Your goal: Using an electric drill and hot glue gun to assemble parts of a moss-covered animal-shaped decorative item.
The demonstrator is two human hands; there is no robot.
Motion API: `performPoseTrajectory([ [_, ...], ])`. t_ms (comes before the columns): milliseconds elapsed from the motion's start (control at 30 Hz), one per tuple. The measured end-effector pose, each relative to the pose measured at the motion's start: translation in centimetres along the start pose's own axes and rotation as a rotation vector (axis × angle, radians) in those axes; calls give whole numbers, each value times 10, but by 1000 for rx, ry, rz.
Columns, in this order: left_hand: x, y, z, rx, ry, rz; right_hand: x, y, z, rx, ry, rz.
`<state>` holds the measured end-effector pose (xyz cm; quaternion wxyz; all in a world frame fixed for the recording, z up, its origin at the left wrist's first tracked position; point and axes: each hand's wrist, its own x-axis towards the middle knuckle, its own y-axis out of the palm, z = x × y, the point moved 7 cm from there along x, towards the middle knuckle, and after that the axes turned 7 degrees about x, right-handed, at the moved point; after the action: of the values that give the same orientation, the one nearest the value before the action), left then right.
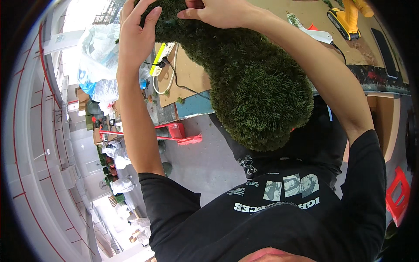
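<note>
A large figure covered in dark green artificial grass (262, 98) stretches from the top edge down to my lap, its rounded, bulging end towards me. At its far, narrower part, my left hand (139, 28) grips the side, thumb on the grass and fingers reaching up past the frame's top edge. Close to it on the right, my right hand (220, 12) lies over the grass with fingers curled and thumb and forefinger drawn together. Whatever the right fingertips pinch is too small or hidden to make out.
On the worktable (192, 72) are a power strip (161, 60) with a black cable, a white glue gun (316, 34), a yellow power tool (347, 22) and a dark flat phone-like slab (384, 52). Plastic bags (98, 61) hang at the left; red stools (176, 131) stand lower.
</note>
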<state>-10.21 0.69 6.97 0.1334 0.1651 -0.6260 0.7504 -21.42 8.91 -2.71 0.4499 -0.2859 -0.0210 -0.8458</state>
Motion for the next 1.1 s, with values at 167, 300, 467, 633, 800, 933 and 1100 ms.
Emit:
performPoseTrajectory([
  [167, -3, 4, -19, 65, 48, 33, 1, -1, -8, 5, 30, -17],
  [300, 8, -3, -20, 162, 76, 37, 4, -4, -9, -5, 0, -27],
  [467, 30, -10, -18, 117, 200, 169, 10, -1, -13, 47, 18, 4],
  [633, 29, -6, -9, 100, 175, 231, -3, -3, 10, 11, 29, 35],
  [800, 28, -3, -11, 37, 157, 197, 4, -3, -2, -42, -43, -44],
  [933, 23, -6, -18, 32, 202, 173, 7, 0, -8, 43, -14, 4],
  [1100, 19, 2, -14, 71, 248, 223, 11, 4, -16, 66, -4, -14],
])
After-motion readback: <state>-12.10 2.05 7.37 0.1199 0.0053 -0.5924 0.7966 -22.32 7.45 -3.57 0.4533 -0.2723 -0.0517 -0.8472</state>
